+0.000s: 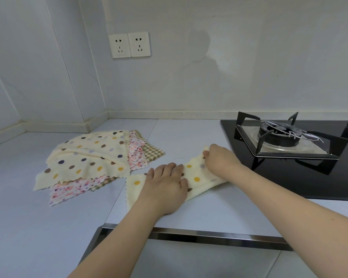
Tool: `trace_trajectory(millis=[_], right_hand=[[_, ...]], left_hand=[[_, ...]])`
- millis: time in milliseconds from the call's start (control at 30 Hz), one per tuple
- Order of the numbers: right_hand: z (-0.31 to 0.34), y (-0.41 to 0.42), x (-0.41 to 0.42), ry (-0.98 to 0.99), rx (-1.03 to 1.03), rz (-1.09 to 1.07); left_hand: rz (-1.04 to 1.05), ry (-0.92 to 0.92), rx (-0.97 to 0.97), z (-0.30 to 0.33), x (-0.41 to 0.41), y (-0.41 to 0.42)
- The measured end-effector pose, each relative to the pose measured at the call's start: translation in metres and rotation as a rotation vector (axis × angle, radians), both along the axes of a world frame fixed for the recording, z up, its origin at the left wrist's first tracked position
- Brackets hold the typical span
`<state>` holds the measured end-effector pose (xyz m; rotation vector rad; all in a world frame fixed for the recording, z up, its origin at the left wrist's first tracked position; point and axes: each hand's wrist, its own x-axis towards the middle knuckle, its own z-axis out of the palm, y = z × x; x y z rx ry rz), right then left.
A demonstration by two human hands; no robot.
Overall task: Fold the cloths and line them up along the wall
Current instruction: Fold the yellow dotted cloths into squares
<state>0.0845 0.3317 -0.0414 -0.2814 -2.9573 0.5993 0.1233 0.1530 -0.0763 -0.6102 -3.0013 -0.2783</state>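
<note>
Beside the hob (301, 157), both hands (165, 187) (219, 157) hold the dotted cloth's (197, 177) edges.

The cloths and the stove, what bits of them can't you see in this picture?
Head view only:
- Dotted cloth being folded: its middle lies under the left hand, its far end under the right hand.
- Pink flowery cloth and checked cloth: mostly covered by the big dotted cloth on top.
- Stove: cut off by the right edge.

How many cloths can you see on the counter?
4. One dotted cream cloth lies under both hands beside the stove. A pile to its left holds another dotted cloth on top, a pink flowered cloth beneath, and a green checked cloth lowest. More may be hidden underneath.
</note>
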Motion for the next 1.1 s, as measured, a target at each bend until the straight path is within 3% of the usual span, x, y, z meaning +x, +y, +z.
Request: trace_trajectory(millis=[233, 533, 633, 700, 800, 867, 967, 1033, 1100], right_hand=[[-0.017, -0.007, 0.005, 0.071, 0.24, 0.059], [-0.022, 0.0, 0.0, 0.072, 0.28, 0.06], [-0.015, 0.004, -0.001, 0.083, 0.313, 0.14], [-0.01, 0.006, -0.003, 0.102, 0.372, 0.125], [-0.007, -0.008, 0.006, 0.282, 0.491, 0.03], [-0.013, -0.034, 0.025, 0.361, 0.404, 0.089], [-0.03, -0.059, 0.052, 0.073, 0.228, 0.299], [-0.028, -0.052, 0.048, -0.136, 0.214, 0.382], [-0.024, -0.04, 0.037, -0.226, 0.23, 0.436]], left_hand=[[0.017, -0.045, 0.002, 0.002, 0.0, -0.005], [0.028, -0.039, -0.138, -0.005, 0.008, -0.057], [0.034, -0.074, 0.003, -0.006, 0.013, -0.075], [0.023, -0.068, -0.003, -0.006, 0.019, -0.085], [0.015, -0.087, -0.047, -0.006, 0.025, -0.09], [0.055, -0.107, -0.02, 0.0, 0.032, -0.088], [0.085, -0.182, -0.112, 0.016, 0.044, -0.083], [0.126, -0.258, -0.13, 0.024, 0.054, -0.082], [0.136, -0.307, -0.146, 0.028, 0.066, -0.084]])
